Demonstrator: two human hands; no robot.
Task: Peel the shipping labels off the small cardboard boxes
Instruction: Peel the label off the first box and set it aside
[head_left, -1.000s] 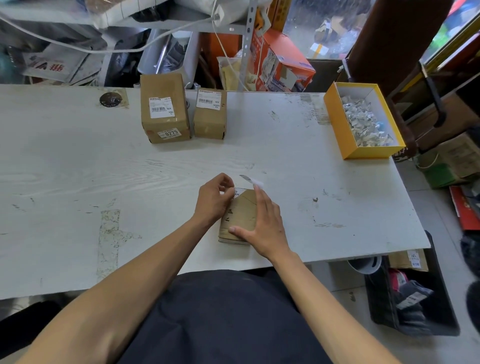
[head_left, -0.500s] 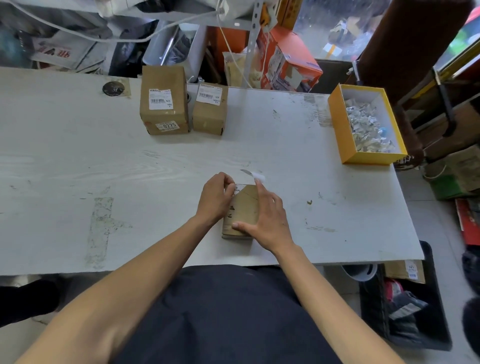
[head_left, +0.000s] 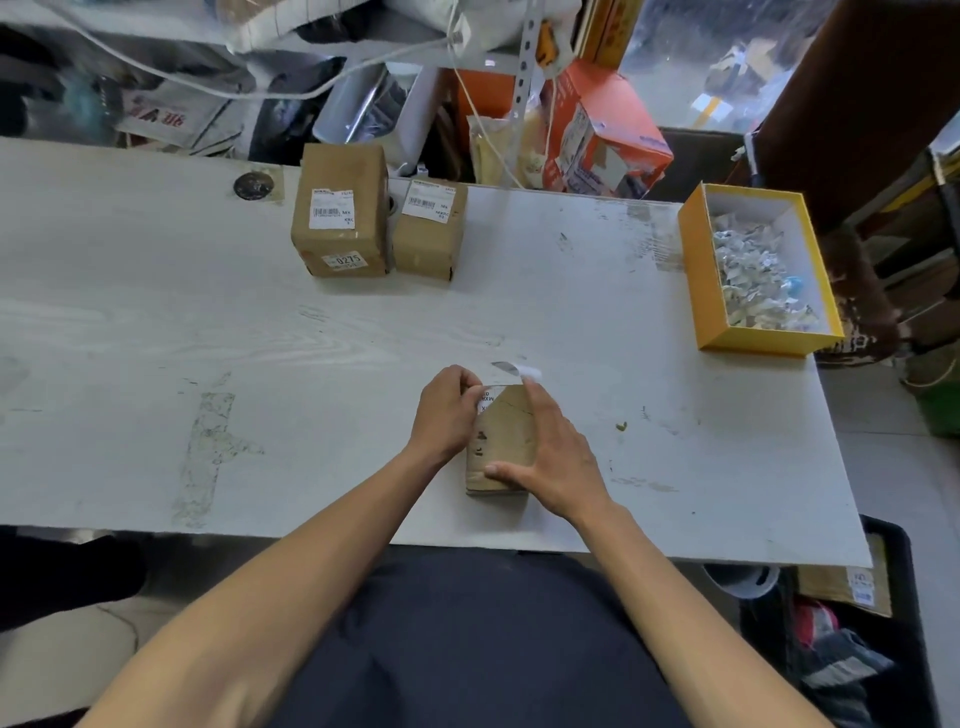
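We see brown cardboard boxes (head_left: 340, 208) with white barcoded labels (head_left: 331, 209) at upper centre, a yellow tray (head_left: 696, 270) with white inside at right, a scuffed white table (head_left: 156, 332), dark navy clothing (head_left: 467, 649) below.

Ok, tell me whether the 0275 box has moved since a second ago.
No. The 0275 box still stands close beside the smaller labelled box, right of the dark disc on the table; only the camera shifted.
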